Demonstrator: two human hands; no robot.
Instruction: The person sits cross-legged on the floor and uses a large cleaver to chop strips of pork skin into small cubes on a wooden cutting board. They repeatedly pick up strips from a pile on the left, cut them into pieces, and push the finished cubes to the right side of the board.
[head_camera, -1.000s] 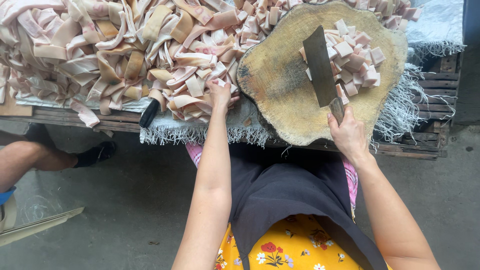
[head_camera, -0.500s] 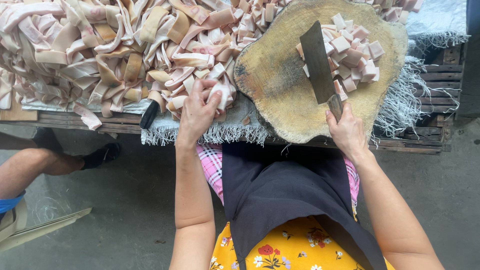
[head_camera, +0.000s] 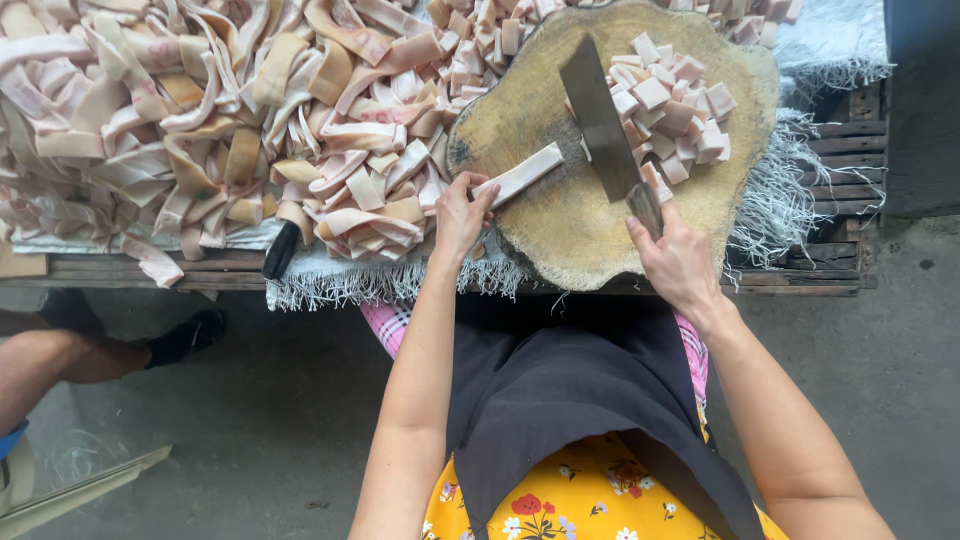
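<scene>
Heaped on the left, a very big pile of pink strips (head_camera: 200, 130) is left uncut, while only a small pile of cut squares (head_camera: 675, 95) is seen on the round wooden block (head_camera: 600, 230). One strip (head_camera: 520, 175) (flat on the block) is pinched by the left hand (head_camera: 460, 215), and the cleaver (head_camera: 605, 130) handle is wrapped tightly by the right hand (head_camera: 680, 265).
</scene>
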